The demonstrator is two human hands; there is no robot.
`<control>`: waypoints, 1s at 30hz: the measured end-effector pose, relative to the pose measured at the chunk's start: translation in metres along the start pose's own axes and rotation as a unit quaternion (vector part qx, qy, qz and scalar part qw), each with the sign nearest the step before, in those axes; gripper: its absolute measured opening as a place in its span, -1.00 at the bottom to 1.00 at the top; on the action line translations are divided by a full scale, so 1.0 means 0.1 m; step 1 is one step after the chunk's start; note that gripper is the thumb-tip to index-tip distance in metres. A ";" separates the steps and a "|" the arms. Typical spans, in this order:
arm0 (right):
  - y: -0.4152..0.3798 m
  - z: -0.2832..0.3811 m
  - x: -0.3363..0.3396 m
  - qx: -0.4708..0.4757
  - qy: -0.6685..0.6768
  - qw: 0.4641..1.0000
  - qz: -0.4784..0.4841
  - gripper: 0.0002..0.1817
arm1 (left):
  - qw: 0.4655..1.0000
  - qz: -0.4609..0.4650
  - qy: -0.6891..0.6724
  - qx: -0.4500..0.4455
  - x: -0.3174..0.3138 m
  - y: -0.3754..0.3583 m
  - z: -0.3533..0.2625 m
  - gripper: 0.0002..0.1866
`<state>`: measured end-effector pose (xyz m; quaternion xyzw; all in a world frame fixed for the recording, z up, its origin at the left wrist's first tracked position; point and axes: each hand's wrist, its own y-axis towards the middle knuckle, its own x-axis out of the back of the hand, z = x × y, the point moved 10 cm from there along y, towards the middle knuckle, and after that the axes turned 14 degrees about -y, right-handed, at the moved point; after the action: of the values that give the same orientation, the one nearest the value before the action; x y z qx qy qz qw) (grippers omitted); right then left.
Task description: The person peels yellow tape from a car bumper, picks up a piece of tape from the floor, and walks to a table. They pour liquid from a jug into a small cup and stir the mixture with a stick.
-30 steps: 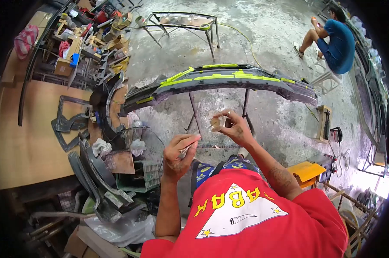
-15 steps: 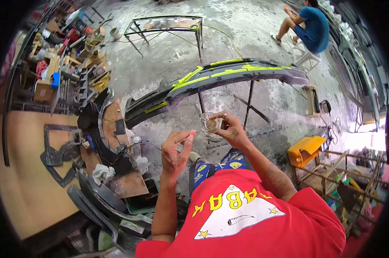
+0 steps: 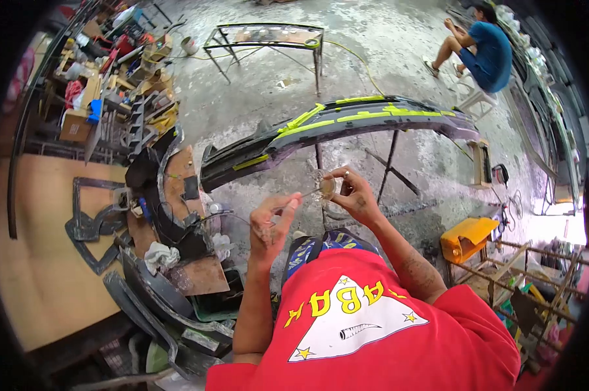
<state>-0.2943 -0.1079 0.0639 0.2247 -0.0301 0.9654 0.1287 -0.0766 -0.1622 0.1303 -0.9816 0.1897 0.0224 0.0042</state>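
My right hand [image 3: 355,199] grips a small, clear, round cup-like thing [image 3: 327,188] with a brownish middle between thumb and fingers. Pinched in my left hand [image 3: 272,225] is a thin stick [image 3: 312,193], whose far end reaches the round thing's near side. Both hands are held up in front of my red shirt [image 3: 372,326], close together. Just beyond them a dark car bumper [image 3: 294,144], with strips of yellow-green masking tape [image 3: 363,116] along it, rests on a metal stand [image 3: 389,166].
A metal frame table [image 3: 268,27] stands farther back. At the upper right a person [image 3: 490,55] sits on a white stool [image 3: 477,101]. Boxes and tools crowd the left side, above a plywood board [image 3: 40,260]. A yellow container [image 3: 467,238] sits on a rusty rack [image 3: 535,267] at right.
My left hand has turned slightly, and the thin stick now shows reaching to the round thing. The view has shifted, so the surroundings appear a little farther right.
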 end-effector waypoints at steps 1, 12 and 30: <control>0.03 -0.02 0.00 0.005 -0.002 1.000 -0.001 -0.61 | 0.999 0.022 -0.009 0.022 -0.04 0.00 0.06 -0.77; 0.11 -0.14 -0.01 0.006 -0.024 1.000 -0.013 -0.61 | 0.994 0.098 0.038 -0.018 -0.15 0.15 0.02 -0.78; -0.01 -0.07 -0.52 -0.086 -0.011 0.994 -0.071 -0.57 | 0.983 0.170 0.048 -0.046 0.43 0.45 -0.08 -0.78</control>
<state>-0.2519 -0.1188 0.0345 0.2248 -0.0980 0.9452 0.2157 -0.0531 -0.2202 0.1362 -0.9340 0.3528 -0.0158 -0.0538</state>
